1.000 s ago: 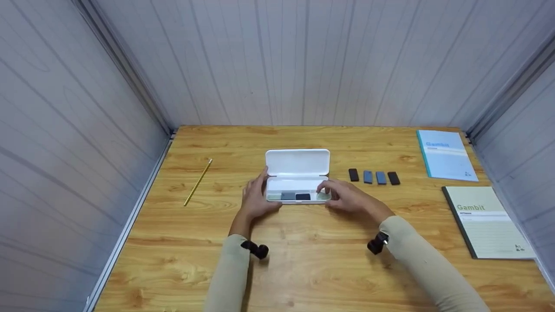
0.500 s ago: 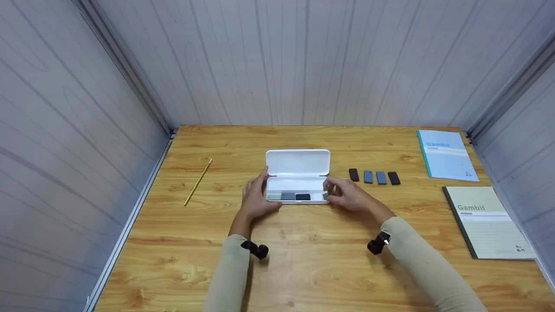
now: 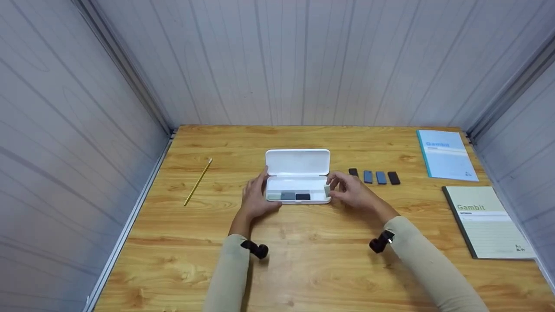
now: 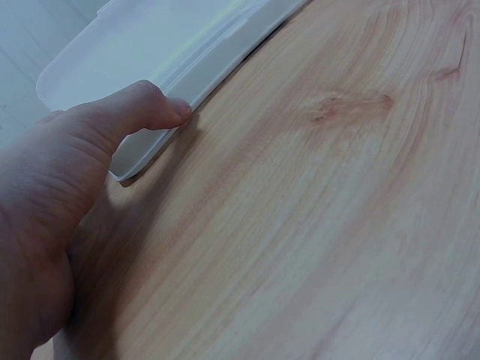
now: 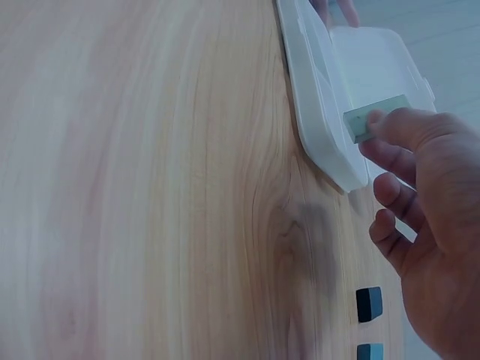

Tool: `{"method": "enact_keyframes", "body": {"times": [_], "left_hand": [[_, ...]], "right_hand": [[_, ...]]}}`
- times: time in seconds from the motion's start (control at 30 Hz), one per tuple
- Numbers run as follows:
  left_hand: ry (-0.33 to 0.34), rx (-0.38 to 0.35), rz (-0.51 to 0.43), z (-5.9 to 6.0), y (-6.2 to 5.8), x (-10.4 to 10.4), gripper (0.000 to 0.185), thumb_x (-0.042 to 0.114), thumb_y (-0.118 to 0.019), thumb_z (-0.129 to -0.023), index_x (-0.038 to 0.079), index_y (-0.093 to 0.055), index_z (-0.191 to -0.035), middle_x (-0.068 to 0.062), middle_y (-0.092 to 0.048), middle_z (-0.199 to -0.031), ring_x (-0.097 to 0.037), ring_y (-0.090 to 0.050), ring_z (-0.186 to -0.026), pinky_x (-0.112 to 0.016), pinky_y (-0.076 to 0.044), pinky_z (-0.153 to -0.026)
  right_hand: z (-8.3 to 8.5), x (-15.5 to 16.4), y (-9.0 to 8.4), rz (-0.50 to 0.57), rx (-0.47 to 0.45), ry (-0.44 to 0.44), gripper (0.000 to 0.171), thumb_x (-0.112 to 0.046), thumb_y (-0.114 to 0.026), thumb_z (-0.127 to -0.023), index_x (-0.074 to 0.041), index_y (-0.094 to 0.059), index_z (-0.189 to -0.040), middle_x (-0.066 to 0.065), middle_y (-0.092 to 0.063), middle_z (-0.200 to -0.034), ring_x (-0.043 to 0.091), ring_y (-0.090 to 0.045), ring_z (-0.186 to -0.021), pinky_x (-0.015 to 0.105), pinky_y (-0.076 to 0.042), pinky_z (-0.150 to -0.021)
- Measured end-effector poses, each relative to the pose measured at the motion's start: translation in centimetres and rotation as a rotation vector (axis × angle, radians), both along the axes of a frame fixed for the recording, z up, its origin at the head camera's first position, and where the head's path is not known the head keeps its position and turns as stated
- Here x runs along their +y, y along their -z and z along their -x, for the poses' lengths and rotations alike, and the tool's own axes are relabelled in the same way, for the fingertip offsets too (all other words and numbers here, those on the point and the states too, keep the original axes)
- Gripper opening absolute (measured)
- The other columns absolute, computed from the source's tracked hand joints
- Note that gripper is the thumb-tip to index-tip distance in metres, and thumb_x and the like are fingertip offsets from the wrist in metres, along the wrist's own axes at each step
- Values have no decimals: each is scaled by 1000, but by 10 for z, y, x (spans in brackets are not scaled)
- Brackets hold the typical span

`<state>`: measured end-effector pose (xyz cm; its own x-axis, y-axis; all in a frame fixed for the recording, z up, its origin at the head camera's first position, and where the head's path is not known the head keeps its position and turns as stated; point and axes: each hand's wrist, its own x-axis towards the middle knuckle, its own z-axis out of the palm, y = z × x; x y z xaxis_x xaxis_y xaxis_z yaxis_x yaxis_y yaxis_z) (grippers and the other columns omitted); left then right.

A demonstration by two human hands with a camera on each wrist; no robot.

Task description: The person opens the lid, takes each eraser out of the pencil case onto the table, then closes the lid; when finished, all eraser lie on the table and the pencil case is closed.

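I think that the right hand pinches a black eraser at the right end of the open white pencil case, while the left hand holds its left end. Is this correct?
The colour is wrong: the right hand pinches a pale green eraser, as the right wrist view shows. The left hand does hold the open pencil case.

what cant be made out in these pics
Head: lower end of the leftmost black block, behind the right hand.
Head: fine print on the cream notebook, too small.
Left wrist: far end of the white case, past the top edge.
Right wrist: part of the pale green block, behind that hand.
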<state>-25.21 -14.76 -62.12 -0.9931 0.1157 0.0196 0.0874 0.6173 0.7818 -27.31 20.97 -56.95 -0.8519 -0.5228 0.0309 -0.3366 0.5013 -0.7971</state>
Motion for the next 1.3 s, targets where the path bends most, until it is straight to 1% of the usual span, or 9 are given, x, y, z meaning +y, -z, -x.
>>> {"method": "enact_keyframes", "body": {"times": [0.13, 0.27, 0.37, 0.5, 0.67, 0.93, 1.03, 1.17, 1.3], "left_hand": [[4, -4, -5, 0, 0, -1, 129, 31, -100, -76, 20, -25, -181, -8, -59, -169, -39, -40, -161, -64, -23, -135], [4, -3, -4, 0, 0, -1, 130, 31, -100, -76, 20, -25, -181, -7, -59, -169, -39, -39, -161, -64, -21, -136], [5, -1, 7, 1, 0, -1, 129, 33, -100, -76, 20, -25, -181, -7, -59, -170, -40, -41, -160, -64, -23, -134], [5, -10, 24, 2, 1, -1, 129, 35, -98, -77, 22, -25, -181, -7, -58, -171, -40, -41, -158, -63, -26, -132], [-3, -23, 18, 2, 2, 0, 129, 34, -99, -77, 23, -24, -182, -7, -57, -172, -39, -40, -160, -63, -24, -134], [-14, -35, 8, 1, 0, 0, 130, 34, -100, -77, 24, -23, -182, -7, -57, -173, -39, -38, -162, -62, -24, -135], [-13, -35, 5, 1, 0, 0, 130, 35, -100, -78, 25, -23, -182, -6, -57, -173, -38, -38, -162, -63, -24, -136], [-13, -35, 8, 0, 0, 0, 130, 35, -100, -78, 26, -23, -182, -6, -56, -173, -38, -37, -163, -63, -22, -137], [-4, -25, 7, 0, 0, 0, 130, 35, -100, -77, 25, -23, -182, -6, -57, -172, -39, -38, -162, -64, -21, -137]], "right_hand": [[0, 5, 0, 26, -8, 13, 25, -5, -77, -105, -5, -67, -128, 19, -75, -120, 16, -63, -93, 22, -49, -76], [0, 13, 1, 39, -11, 19, 25, -4, -76, -105, 0, -68, -128, 23, -75, -116, 12, -61, -88, 22, -48, -74], [0, 22, 2, 49, -9, 28, 24, -4, -76, -105, 1, -67, -126, 25, -75, -114, 10, -59, -83, 22, -48, -73], [0, 35, 4, 73, 4, 33, 25, -5, -77, -105, 1, -67, -126, 27, -76, -113, 8, -61, -83, 22, -48, -73], [-3, 53, 7, 75, 8, 64, 25, -6, -77, -105, 2, -67, -127, 26, -74, -112, 7, -61, -85, 22, -48, -72], [-9, 84, 14, 67, 83, 107, 24, -2, -76, -104, 5, -68, -126, 25, -76, -107, 2, -63, -84, 21, -49, -70], [-12, 95, 16, 70, 66, 129, 23, -2, -76, -105, 4, -68, -126, 24, -75, -106, 3, -62, -80, 21, -50, -66], [-17, 112, 16, 73, 8, 176, 23, -3, -74, -106, 3, -66, -128, 23, -73, -106, 8, -60, -70, 24, -50, -59], [-21, 130, 16, 67, -16, 235, 25, -2, -73, -107, 4, -65, -130, 22, -73, -105, 12, -58, -67, 26, -50, -56]]}}
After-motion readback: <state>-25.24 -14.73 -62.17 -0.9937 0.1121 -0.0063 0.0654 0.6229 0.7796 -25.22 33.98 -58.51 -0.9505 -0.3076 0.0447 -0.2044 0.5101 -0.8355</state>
